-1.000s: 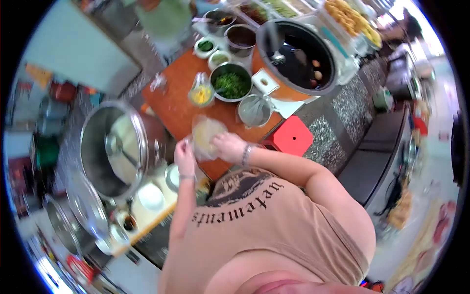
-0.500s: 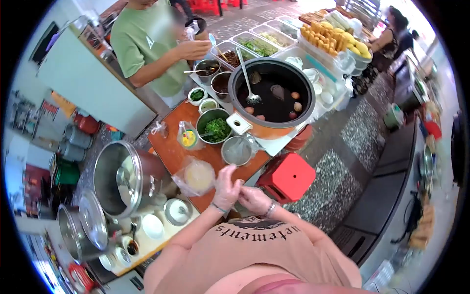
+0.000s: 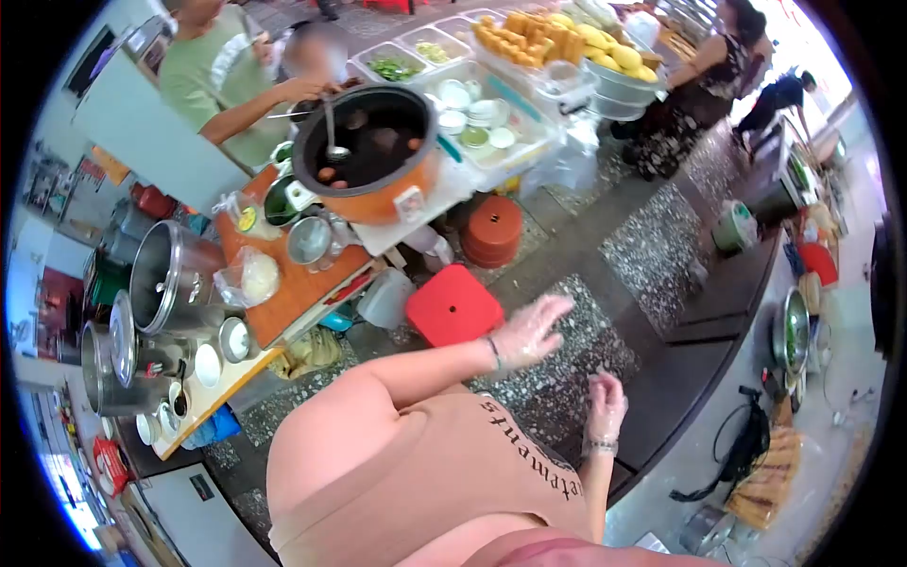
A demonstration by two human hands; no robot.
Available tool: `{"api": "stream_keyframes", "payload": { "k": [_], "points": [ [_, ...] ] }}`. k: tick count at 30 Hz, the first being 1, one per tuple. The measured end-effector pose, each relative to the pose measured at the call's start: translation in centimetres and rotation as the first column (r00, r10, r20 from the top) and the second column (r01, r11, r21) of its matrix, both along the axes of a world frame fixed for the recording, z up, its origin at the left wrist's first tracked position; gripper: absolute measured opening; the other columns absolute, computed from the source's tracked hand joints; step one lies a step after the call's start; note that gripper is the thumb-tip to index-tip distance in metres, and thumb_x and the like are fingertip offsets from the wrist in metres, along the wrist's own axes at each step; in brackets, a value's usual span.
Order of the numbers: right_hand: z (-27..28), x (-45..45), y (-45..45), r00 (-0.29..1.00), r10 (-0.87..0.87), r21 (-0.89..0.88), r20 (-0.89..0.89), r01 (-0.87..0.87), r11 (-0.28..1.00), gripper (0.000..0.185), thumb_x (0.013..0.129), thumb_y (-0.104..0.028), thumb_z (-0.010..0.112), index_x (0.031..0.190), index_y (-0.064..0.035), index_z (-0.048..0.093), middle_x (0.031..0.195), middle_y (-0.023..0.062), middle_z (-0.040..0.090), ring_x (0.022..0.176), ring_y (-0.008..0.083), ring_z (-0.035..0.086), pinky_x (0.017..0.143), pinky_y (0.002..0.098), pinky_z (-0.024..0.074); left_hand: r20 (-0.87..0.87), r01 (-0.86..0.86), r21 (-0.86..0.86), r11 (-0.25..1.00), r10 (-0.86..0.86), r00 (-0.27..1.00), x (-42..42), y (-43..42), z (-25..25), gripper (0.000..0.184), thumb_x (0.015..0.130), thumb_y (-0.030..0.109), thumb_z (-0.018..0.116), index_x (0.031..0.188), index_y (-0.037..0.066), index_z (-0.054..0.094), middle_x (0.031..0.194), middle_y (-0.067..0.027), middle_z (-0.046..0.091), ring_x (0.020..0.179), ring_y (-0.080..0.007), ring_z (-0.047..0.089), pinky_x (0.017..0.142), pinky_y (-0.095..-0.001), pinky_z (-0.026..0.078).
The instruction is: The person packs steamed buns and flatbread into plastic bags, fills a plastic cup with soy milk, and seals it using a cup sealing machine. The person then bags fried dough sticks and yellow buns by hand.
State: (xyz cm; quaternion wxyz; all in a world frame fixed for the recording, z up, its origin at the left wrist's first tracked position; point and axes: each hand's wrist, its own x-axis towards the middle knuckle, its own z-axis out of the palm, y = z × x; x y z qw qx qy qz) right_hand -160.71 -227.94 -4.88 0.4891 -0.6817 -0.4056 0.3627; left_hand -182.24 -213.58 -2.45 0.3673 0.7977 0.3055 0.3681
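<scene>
My left hand (image 3: 531,335), in a clear plastic glove, reaches across my body over the speckled floor with its fingers stretched out. Nothing shows in it. Lower and further right, my right hand (image 3: 607,404) wears a similar glove, its fingers loosely bent and a little apart. I see nothing held there either. Both hands are in the air and touch no object. A red stool (image 3: 455,304) stands nearest to my left hand. My right hand is beside the dark cabinet front (image 3: 685,392) under the counter.
A big pot of dark broth (image 3: 364,198) with a ladle sits on the table's far end. A person in a green shirt (image 3: 194,76) stands behind it. Steel pots (image 3: 175,274) are at left; a counter (image 3: 770,416) with a steel bowl (image 3: 792,329) runs along the right.
My hands, together beside the wooden table before, have parted and moved right over the floor. The view has turned right, bringing more of the counter in. The person's arm now reaches over the broth pot.
</scene>
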Motion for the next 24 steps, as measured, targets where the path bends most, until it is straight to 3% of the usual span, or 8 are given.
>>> {"api": "stream_keyframes", "payload": {
  "k": [1,3,9,16,18,20,22,24],
  "points": [
    [0.3,2.1,0.0,0.998,-0.055,-0.033,0.035,0.056,0.998,0.021,0.092,-0.004,0.053,0.111,0.0006,0.060,0.089,0.0013,0.064,0.081,0.0088,0.057,0.074,0.0240,0.0473,-0.107,-0.044,0.112,0.993,0.056,0.993,1.2,1.2,0.9,0.057,0.081,0.007,0.062,0.133,0.005,0.038,0.130,-0.0203,0.042,0.110,-0.0333,0.054,0.093,-0.0408,0.047],
    [0.6,4.2,1.4,0.995,-0.082,-0.005,0.056,0.083,0.997,0.018,0.093,-0.005,0.053,0.108,-0.0002,0.061,0.090,0.0018,0.064,0.081,0.0079,0.056,0.073,0.0230,0.0467,-0.038,-0.084,0.109,0.991,0.088,0.995,3.5,4.6,-0.8,0.060,0.078,0.003,0.063,0.132,0.005,0.038,0.128,-0.0189,0.043,0.105,-0.0309,0.056,0.089,-0.0391,0.049],
    [0.4,8.1,8.7,0.978,0.198,-0.041,-0.063,-0.200,0.979,0.018,0.090,-0.001,0.055,0.107,-0.0020,0.062,0.088,0.0001,0.064,0.074,0.0050,0.052,0.067,0.0215,0.0456,0.055,-0.323,-0.041,0.945,0.325,0.944,7.1,17.8,-0.8,0.059,0.085,-0.002,0.055,0.139,0.000,0.031,0.133,-0.0192,0.038,0.088,-0.0196,0.062,0.080,-0.0314,0.053],
    [1.9,15.2,27.1,0.947,0.308,0.000,0.088,-0.310,0.951,0.019,0.090,-0.003,0.055,0.107,-0.0029,0.062,0.084,0.0002,0.064,0.072,0.0064,0.054,0.065,0.0228,0.0468,0.122,-0.313,-0.168,0.935,0.335,0.934,17.4,33.3,-2.3,0.064,0.084,-0.005,0.053,0.141,0.000,0.026,0.134,-0.0186,0.036,0.085,-0.0197,0.064,0.081,-0.0305,0.053],
    [4.2,17.3,33.3,0.883,0.370,0.072,0.289,-0.405,0.911,0.019,0.088,-0.002,0.056,0.106,-0.0030,0.063,0.085,0.0034,0.066,0.076,0.0087,0.059,0.068,0.0244,0.0485,0.151,-0.319,-0.110,0.941,0.333,0.931,20.4,38.1,-2.7,0.067,0.081,-0.002,0.057,0.141,0.001,0.026,0.131,-0.0214,0.037,0.090,-0.0259,0.062,0.081,-0.0343,0.052],
    [5.2,19.5,37.8,0.909,0.352,0.089,0.224,-0.378,0.921,0.019,0.088,-0.001,0.056,0.105,-0.0032,0.063,0.086,0.0046,0.066,0.077,0.0096,0.060,0.069,0.0251,0.0488,0.091,-0.367,-0.075,0.927,0.373,0.923,22.2,42.2,-3.5,0.069,0.079,0.000,0.059,0.140,0.001,0.027,0.127,-0.0241,0.040,0.092,-0.0313,0.061,0.081,-0.0380,0.052],
    [5.3,22.7,41.9,0.920,0.336,0.072,0.204,-0.356,0.932,0.019,0.088,0.000,0.056,0.105,-0.0039,0.063,0.089,0.0062,0.068,0.079,0.0102,0.062,0.071,0.0259,0.0493,0.054,-0.463,-0.022,0.886,0.463,0.885,22.9,48.2,-4.4,0.071,0.078,0.006,0.061,0.140,0.000,0.027,0.129,-0.0261,0.040,0.111,-0.0379,0.052,0.094,-0.0420,0.045],
    [3.2,26.3,44.8,0.938,0.302,0.061,0.171,-0.316,0.947,0.018,0.089,0.000,0.055,0.105,-0.0024,0.063,0.093,0.0054,0.068,0.081,0.0088,0.060,0.073,0.0238,0.0482,0.014,-0.525,0.028,0.851,0.525,0.851,22.5,52.5,-4.2,0.071,0.078,0.008,0.061,0.139,-0.001,0.027,0.131,-0.0264,0.040,0.116,-0.0393,0.047,0.099,-0.0425,0.041]
  ]
}}
